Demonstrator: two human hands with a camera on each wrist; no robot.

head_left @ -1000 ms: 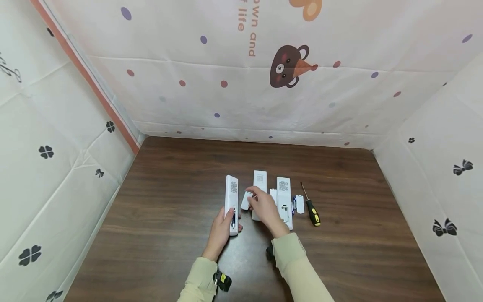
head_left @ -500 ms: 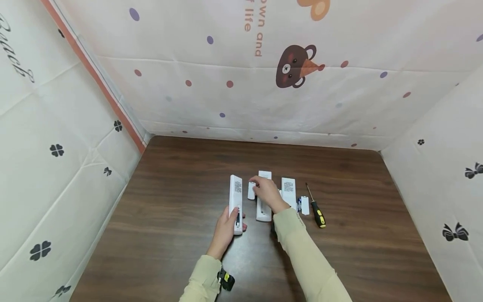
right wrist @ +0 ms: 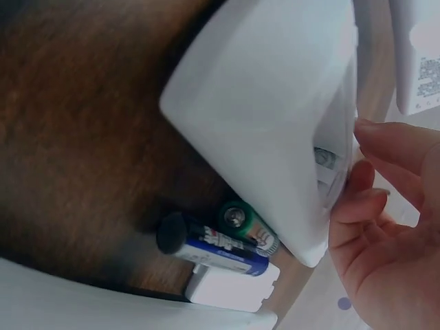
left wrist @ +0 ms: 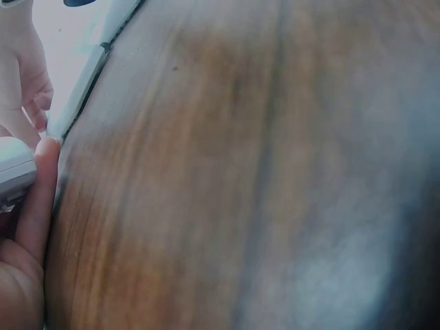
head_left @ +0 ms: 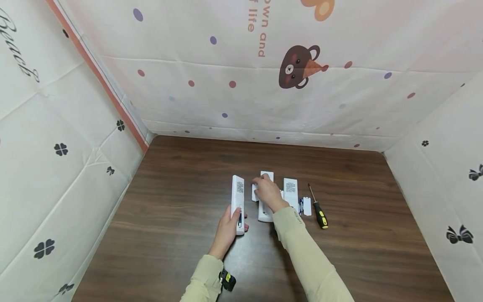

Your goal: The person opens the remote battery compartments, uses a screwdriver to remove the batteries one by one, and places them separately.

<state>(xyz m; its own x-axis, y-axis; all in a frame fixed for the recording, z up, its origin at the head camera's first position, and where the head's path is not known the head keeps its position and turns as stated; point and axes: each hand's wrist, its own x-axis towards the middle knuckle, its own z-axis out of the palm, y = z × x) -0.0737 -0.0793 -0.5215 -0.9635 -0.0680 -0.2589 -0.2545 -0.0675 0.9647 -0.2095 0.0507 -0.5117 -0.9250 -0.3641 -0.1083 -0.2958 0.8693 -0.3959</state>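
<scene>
My left hand [head_left: 226,230] grips a white remote control [head_left: 237,188], thumb beside its uncovered battery slot. In the left wrist view, only this remote's end [left wrist: 14,165] shows past the fingers. My right hand [head_left: 269,193] is over a second white remote [head_left: 266,214] lying on the table, partly hiding it. A small white battery cover [head_left: 254,193] lies at that remote's left side, under my right fingertips. The right wrist view shows the thumb and fingers apart, right at the edge of the second remote [right wrist: 261,82], whose battery slot is uncovered.
A third white remote [head_left: 290,188] lies further right. A green battery [right wrist: 240,220], a dark blue one [right wrist: 213,249] and a white cover [right wrist: 234,285] lie between remotes. Right of them are more batteries [head_left: 301,206], another cover [head_left: 307,206] and a yellow-black screwdriver [head_left: 320,216].
My right hand has carried the battery cover away from the left remote, set it beside the second remote and loosened its fingers. The left hand keeps its hold. The head view has shifted slightly.
</scene>
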